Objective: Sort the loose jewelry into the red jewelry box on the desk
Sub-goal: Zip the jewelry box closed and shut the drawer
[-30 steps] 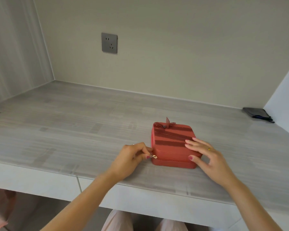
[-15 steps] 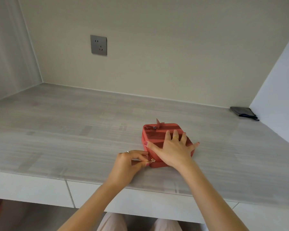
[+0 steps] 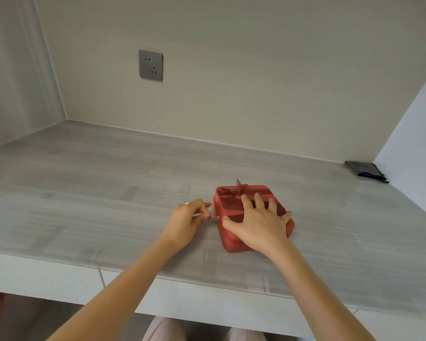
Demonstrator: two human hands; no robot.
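In the head view, the red jewelry box (image 3: 251,212) sits shut on the grey bench (image 3: 108,193), near the front edge and right of centre, a small bow (image 3: 236,188) on its lid. The right hand (image 3: 258,222) lies flat across the lid, its fingers (image 3: 258,200) straight and spread, pressing the box down; a gold ring shows on one finger. The left hand (image 3: 187,222) is at the box's left corner, fingers curled and pinching the small metal zipper pull (image 3: 215,218).

The person appears to be unzipping the box. The pull could slip from the pinch, or the box could skid or twist if the right hand eases off. No loose jewelry is visible.

A wall socket (image 3: 150,65) and a dark pouch (image 3: 364,168) lie far back. No writing or brand can be read anywhere.
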